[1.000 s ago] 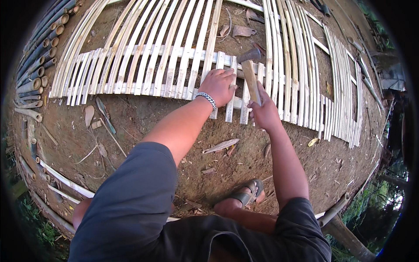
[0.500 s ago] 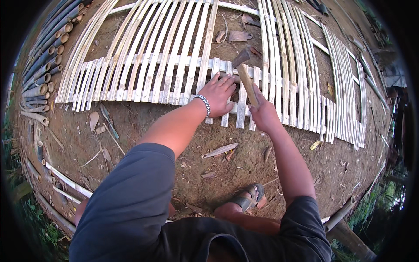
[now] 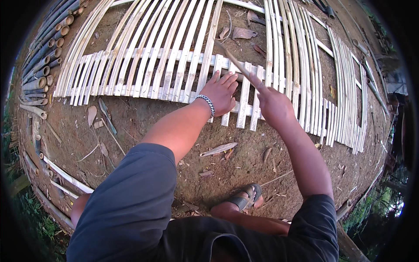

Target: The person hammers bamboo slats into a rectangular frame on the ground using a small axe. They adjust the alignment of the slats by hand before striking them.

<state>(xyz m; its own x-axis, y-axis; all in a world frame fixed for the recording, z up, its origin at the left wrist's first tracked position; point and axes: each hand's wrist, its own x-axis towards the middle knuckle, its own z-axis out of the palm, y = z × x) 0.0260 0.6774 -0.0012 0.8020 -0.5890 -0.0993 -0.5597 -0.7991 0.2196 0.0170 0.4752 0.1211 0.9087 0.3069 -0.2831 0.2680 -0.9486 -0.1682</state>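
The left hand [image 3: 222, 92] lies palm down, fingers spread flat on the woven bamboo slat panel [image 3: 174, 65] that rests on the bare dirt ground [image 3: 144, 126], pressing the short cross slats. The right hand [image 3: 273, 105] is raised above the panel's lower edge, its grip closed round a thin blurred stick-like tool [image 3: 235, 65] angled up to the left

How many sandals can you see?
1. The one sandal is on the bare dirt ground near the bottom middle, just below the right forearm. A second one may be hidden under the person's body.
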